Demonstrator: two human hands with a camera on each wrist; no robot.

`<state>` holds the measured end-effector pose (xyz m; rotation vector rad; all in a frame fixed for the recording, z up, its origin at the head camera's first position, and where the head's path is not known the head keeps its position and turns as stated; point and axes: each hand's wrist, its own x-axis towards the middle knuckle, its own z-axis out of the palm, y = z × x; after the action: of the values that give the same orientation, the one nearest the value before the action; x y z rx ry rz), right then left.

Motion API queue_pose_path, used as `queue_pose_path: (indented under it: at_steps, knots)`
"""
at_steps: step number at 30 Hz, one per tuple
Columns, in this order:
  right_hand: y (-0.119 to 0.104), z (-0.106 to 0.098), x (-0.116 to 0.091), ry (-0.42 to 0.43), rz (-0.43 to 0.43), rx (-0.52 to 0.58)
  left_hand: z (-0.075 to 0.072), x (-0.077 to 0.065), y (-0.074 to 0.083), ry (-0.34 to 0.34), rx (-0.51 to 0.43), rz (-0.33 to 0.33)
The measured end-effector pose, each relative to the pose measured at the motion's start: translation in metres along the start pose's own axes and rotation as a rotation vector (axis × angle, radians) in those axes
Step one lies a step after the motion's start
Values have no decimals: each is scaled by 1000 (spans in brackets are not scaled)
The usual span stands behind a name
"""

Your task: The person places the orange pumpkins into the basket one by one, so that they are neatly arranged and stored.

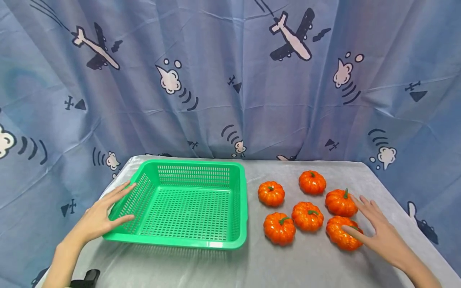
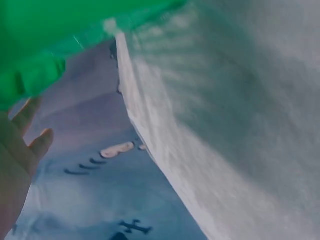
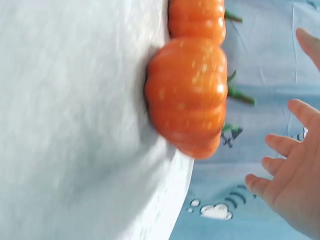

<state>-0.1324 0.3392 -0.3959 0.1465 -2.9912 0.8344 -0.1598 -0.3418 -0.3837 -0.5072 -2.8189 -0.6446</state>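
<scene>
A green plastic basket (image 1: 194, 243) with slotted walls stands on the left of the table, nothing inside it. My left hand (image 1: 99, 214) is at its left rim, fingers spread and straight; in the left wrist view the hand (image 2: 20, 145) shows just under the green rim. Several small orange pumpkins with green stems lie right of the basket. My right hand (image 1: 378, 232) hovers with spread fingers over the right side of the nearest right pumpkin (image 1: 340, 236), beside another pumpkin (image 1: 338, 203). The right wrist view shows the hand (image 3: 295, 155) apart from the pumpkin (image 3: 187, 90), holding nothing.
More pumpkins sit between basket and right hand: one at the back (image 1: 312, 183), one near the basket (image 1: 271, 193), one in front (image 1: 279, 229). A grey cloth covers the table (image 1: 288, 268). A blue curtain (image 1: 216, 80) hangs behind. A black object (image 1: 88, 278) shows at lower left.
</scene>
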Motion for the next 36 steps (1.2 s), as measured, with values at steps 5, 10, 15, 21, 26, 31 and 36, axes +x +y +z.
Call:
queue_pose_path:
  at_steps: [5,10,15,21,26,31,36]
  knots:
    - [13,-4,-6,11,57,-2,-1,-7,-18,27,-121,-2]
    - [20,-8,-9,-24,159,-15,0,-12,-28,35,-213,-48]
    - [24,-11,-12,-72,231,-4,2,-14,-34,41,-279,-53]
    - [50,-4,-9,-138,266,29,10,-17,-39,29,-392,-27]
    - [113,22,5,-188,223,115,16,-18,-42,33,-448,-20]
    - [129,34,8,-259,203,141,20,-18,-41,33,-488,-19]
    - [93,26,4,-298,165,179,24,-19,-41,34,-529,-29]
